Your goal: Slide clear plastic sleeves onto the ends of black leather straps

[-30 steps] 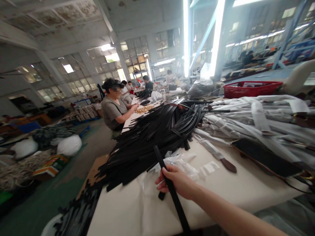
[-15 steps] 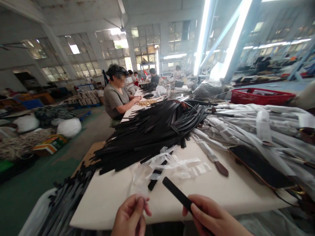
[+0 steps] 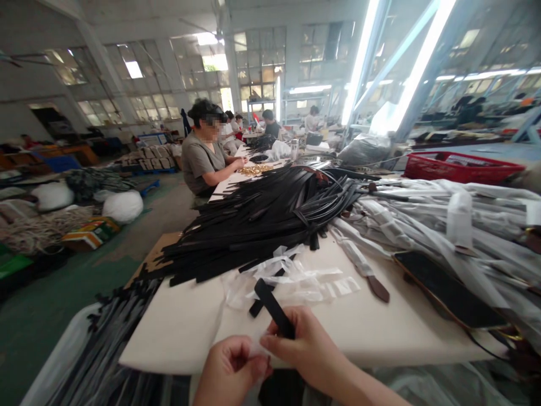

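Head view: the right hand (image 3: 310, 345) grips a strap (image 3: 273, 304), probably steadying it. The left hand (image 3: 231, 369) pinches film (image 3: 258, 344) beside it. The pile (image 3: 253, 223) lies ahead, seemingly for easy reach.

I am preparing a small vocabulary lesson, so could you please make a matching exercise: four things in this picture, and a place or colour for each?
1. Raised black strip
2. Basket
3. Gold-coloured pieces
4. White bundles

A. Near a co-worker's hands
B. Held in the right hand
C. Off the table, picture left
D. Red

Pairs: 1-B; 2-D; 3-A; 4-C
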{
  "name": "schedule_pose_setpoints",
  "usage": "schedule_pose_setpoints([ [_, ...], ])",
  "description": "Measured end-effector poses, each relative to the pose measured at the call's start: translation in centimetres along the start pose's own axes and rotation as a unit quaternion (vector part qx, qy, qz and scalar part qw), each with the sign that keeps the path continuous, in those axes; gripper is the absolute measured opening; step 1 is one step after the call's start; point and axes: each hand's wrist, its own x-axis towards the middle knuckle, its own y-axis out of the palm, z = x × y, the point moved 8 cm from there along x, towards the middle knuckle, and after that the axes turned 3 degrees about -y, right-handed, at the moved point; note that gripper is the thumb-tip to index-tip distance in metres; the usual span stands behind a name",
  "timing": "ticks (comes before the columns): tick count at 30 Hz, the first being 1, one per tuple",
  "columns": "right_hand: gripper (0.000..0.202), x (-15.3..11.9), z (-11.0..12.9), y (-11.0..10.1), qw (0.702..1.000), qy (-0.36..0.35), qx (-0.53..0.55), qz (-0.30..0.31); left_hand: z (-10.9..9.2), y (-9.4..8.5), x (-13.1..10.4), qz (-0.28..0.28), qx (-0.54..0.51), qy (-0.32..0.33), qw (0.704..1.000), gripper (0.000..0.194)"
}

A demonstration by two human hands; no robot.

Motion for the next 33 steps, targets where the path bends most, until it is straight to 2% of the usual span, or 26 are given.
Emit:
schedule_pose_setpoints([
  [4,0.027,0.5,-0.8,0.7,1.0,-0.006,0.021,-0.017,-1.1,-0.8,0.0,-0.031,-0.032,0.068,0.997,0.051],
  [8,0.036,0.5,-1.1,0.9,1.0,-0.002,0.013,-0.001,-1.3,-1.2,0.4,-0.066,-0.017,0.08,0.995,0.033],
  [11,0.035,-0.5,0.4,0.2,0.999,-0.024,-0.024,0.025,-1.8,-1.7,0.4,-0.092,-0.013,0.087,0.992,0.03],
  [14,0.037,-2.4,3.1,-1.3,0.988,-0.101,-0.101,0.051,-2.5,-2.3,0.1,-0.108,-0.014,0.071,0.992,0.031],
  [16,0.034,-3.9,4.4,-2.5,0.975,-0.135,-0.163,0.061,-3.0,-2.5,-0.1,-0.104,-0.023,0.063,0.992,0.034],
  [20,0.035,-5.8,5.3,-4.1,0.934,-0.133,-0.322,0.081,-3.8,-2.0,-0.7,-0.068,-0.014,0.067,0.995,0.035],
  [23,0.03,-6.3,5.8,-4.2,0.891,-0.111,-0.424,0.117,-3.6,-1.4,-1.1,-0.048,-0.01,0.058,0.997,0.029],
  [26,0.028,-6.2,6.5,-3.6,0.861,-0.096,-0.473,0.16,-3.3,-1.1,-1.4,-0.043,-0.012,0.05,0.998,0.03],
  [29,0.027,-6.0,7.2,-3.3,0.853,-0.097,-0.482,0.172,-3.3,-1.0,-1.6,-0.032,-0.015,0.051,0.998,0.034],
  [33,0.027,-6.3,7.8,-3.0,0.859,-0.109,-0.467,0.177,-3.4,-1.1,-1.5,-0.035,-0.025,0.061,0.997,0.034],
])
